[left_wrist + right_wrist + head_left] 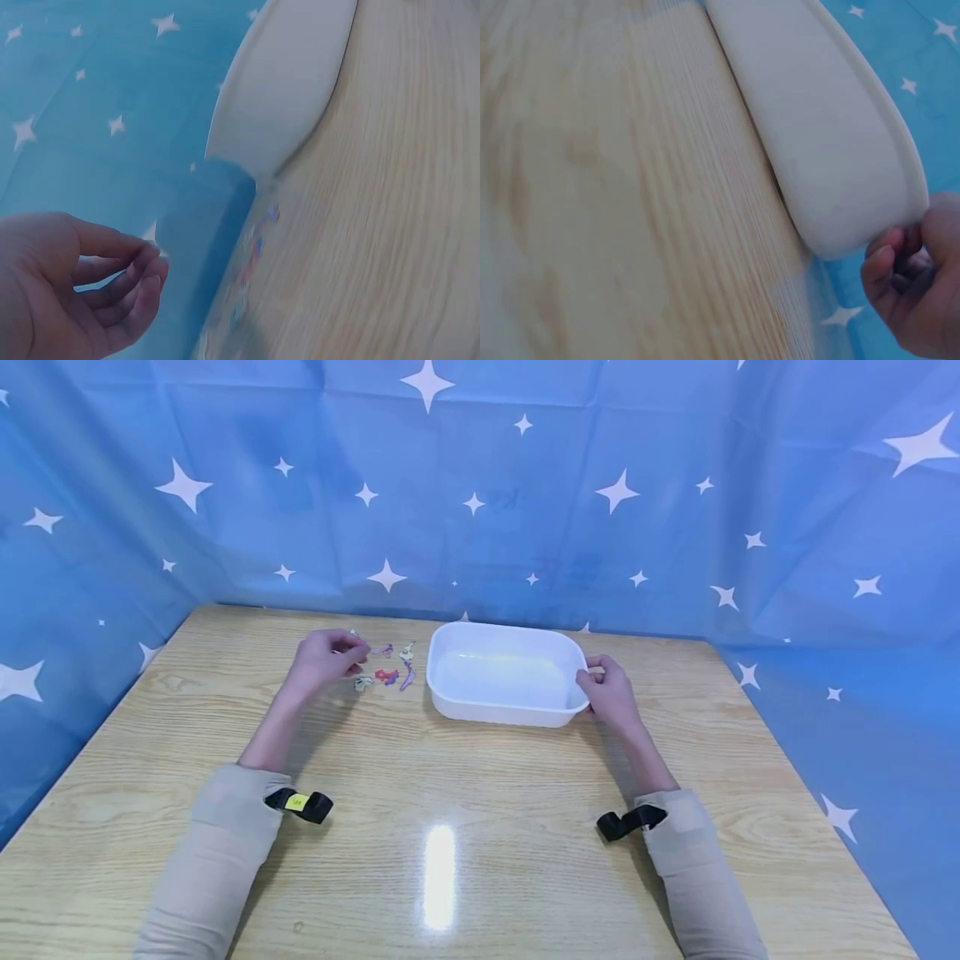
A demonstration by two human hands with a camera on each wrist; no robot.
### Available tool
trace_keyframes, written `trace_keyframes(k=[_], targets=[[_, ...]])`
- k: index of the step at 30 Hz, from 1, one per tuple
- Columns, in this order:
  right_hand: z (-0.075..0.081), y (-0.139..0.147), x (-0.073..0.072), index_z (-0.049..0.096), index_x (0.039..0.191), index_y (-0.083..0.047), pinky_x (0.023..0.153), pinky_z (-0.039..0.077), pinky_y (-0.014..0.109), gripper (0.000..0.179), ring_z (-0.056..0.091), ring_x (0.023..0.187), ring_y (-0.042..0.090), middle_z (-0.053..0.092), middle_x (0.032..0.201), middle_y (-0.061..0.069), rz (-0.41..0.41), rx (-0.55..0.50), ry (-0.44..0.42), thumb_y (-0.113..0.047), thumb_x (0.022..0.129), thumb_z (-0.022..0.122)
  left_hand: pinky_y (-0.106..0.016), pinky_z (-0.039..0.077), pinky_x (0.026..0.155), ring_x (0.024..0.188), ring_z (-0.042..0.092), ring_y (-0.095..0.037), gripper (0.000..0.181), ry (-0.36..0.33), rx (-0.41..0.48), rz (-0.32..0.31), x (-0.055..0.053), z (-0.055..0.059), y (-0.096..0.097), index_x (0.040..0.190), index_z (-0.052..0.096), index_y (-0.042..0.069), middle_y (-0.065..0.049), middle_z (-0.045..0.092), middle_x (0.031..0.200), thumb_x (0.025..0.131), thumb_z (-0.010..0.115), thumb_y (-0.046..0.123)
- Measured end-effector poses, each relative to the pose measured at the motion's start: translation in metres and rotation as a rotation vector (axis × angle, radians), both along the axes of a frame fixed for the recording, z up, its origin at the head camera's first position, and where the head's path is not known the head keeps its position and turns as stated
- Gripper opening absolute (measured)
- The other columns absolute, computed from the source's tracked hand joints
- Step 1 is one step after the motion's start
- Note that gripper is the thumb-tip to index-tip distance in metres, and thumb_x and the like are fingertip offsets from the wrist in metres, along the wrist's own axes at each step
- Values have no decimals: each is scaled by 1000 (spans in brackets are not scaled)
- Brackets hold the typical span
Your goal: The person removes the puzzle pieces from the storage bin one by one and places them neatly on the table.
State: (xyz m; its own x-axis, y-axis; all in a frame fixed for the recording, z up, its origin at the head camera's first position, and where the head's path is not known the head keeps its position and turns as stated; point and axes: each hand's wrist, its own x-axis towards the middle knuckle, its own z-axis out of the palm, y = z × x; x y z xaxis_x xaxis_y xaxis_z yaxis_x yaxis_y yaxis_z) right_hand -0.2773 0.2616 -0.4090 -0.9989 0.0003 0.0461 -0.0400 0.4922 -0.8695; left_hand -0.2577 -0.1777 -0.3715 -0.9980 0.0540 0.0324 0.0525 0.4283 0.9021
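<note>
My left hand (pixel 326 658) hovers at the left end of a cluster of small coloured pieces, its fingers curled and the thumb tip meeting the fingertips. In the left wrist view nothing shows between those fingertips. Among the pieces are a red and blue one (pixel 387 677), a purple one (pixel 407 676) and a pale yellow-green one (pixel 407 652); their exact kind is too small to make out. With its thumb at the rim and fingers curled underneath, my right hand (pixel 609 693) grips the right end of a white plastic tub (pixel 498 713). The visible inside of the tub is bare.
A light wooden table (pixel 517 802) carries everything, with a bright light reflection near its front. Behind and beside it hangs a blue cloth (pixel 465 543) with white stars. Both forearms wear black wrist cameras on beige sleeves (pixel 225 835).
</note>
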Motion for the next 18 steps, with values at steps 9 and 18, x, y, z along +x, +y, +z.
trace_keyframes(k=[9,18], targets=[[-3,1,-2,51,129,0,44,45,28,35,51,47,19,57,68,7,3,-19,-9,-19,99,53,-29,55,63,76,66,-29,21,109,35,-108,2,8,46,109,69,-7,-20,69,89,99,63,11],[-3,3,-2,51,130,2,43,45,27,37,50,46,17,55,66,6,0,-9,-4,-19,100,52,-29,52,74,87,63,-22,20,151,1,-240,2,10,92,113,69,-3,-17,69,101,99,64,11]])
